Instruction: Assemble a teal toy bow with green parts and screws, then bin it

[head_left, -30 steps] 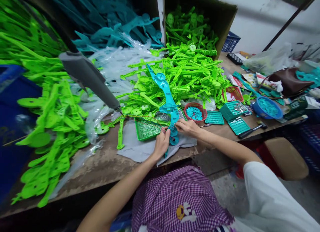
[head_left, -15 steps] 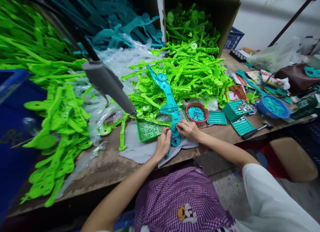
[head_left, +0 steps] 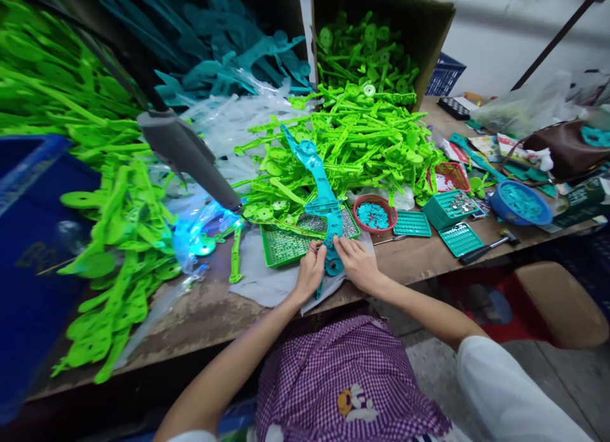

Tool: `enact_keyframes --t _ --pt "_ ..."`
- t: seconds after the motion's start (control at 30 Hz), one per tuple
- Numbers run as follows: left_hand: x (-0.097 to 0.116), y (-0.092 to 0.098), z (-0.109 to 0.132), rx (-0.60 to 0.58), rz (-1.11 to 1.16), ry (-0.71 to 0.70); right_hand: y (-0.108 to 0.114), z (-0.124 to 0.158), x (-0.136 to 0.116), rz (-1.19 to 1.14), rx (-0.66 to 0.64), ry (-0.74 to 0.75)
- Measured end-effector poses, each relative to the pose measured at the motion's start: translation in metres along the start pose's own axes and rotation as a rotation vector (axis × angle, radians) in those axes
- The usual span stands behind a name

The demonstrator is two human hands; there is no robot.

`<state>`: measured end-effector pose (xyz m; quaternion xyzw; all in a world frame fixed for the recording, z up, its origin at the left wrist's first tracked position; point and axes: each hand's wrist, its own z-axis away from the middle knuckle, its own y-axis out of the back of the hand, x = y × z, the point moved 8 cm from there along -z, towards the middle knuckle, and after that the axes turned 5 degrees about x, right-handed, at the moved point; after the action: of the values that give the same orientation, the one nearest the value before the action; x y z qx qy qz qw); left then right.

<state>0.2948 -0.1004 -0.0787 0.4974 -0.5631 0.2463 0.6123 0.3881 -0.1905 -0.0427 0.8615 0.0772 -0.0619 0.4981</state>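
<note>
A long blue plastic part with a rounded disc near its top slants over the green tray's edge and the grey cloth. At its lower left edge, my left hand has its fingers closed on it. Opposite, my right hand grips the lower right edge, fingertips pressed onto its face. Beneath the part lies the green perforated tray, with small silvery pieces at its right end. A grey cloth spreads under the tray and my hands.
A grey hanging tool points down left of the tray, near a blue glow. Lime-green plastic parts pile behind it and at left. A red basket of blue pieces, teal trays, a hammer and a blue bowl stand right.
My right hand's fingers have come down flatter on the blue part. The grey tool has swung left, and a bright blue glow now shows by its tip.
</note>
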Motion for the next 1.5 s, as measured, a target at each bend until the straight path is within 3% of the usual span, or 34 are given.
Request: enact_keyframes --t 0.13,0.23,0.4,0.57,0.67,0.77,0.83,0.9,1.03,1.13,1.2,1.33,1.43,1.5 --pt "0.004 0.004 0.002 0.018 0.014 -0.039 0.017 0.013 0.025 -0.411 0.235 -0.339" --pt "0.010 0.003 0.004 -0.006 0.022 -0.077 0.013 0.005 0.032 -0.712 0.369 -0.556" --pt "0.024 0.015 0.020 -0.077 0.151 -0.067 0.010 -0.020 0.014 -1.065 0.322 -0.613" --pt "0.029 0.056 0.072 -0.043 0.460 -0.019 0.025 0.016 0.010 -1.295 0.232 -0.751" --pt "0.007 0.077 0.098 0.063 0.734 0.186 0.031 0.040 0.009 -1.343 0.215 -0.817" --pt "-0.022 0.104 0.108 0.279 0.905 0.404 0.035 0.055 0.014 -1.346 0.233 -0.882" --pt "-0.028 0.130 0.109 0.432 0.917 0.435 0.041 0.063 0.022 -1.344 0.231 -0.936" --pt "-0.014 0.157 0.104 0.541 0.881 0.346 0.052 0.067 0.033 -1.307 0.183 -0.959" --pt "0.060 0.187 0.087 0.599 0.744 -0.059 0.077 0.057 0.057 -1.099 -0.082 -0.836" --pt "0.112 0.183 0.071 0.556 0.647 -0.282 0.090 0.045 0.073 -0.957 -0.206 -0.728" --pt "0.126 0.175 0.062 0.528 0.614 -0.329 0.091 0.040 0.080 -0.886 -0.301 -0.674" --pt "0.112 0.153 0.060 0.366 0.622 -0.298 0.072 0.033 0.080 -0.760 -0.569 -0.495" --pt "0.075 0.132 0.071 0.238 0.557 -0.126 0.047 0.015 0.076 -0.643 -0.712 -0.302" --pt "0.048 0.122 0.083 0.252 0.512 0.010 0.033 -0.001 0.071 -0.576 -0.727 -0.181"
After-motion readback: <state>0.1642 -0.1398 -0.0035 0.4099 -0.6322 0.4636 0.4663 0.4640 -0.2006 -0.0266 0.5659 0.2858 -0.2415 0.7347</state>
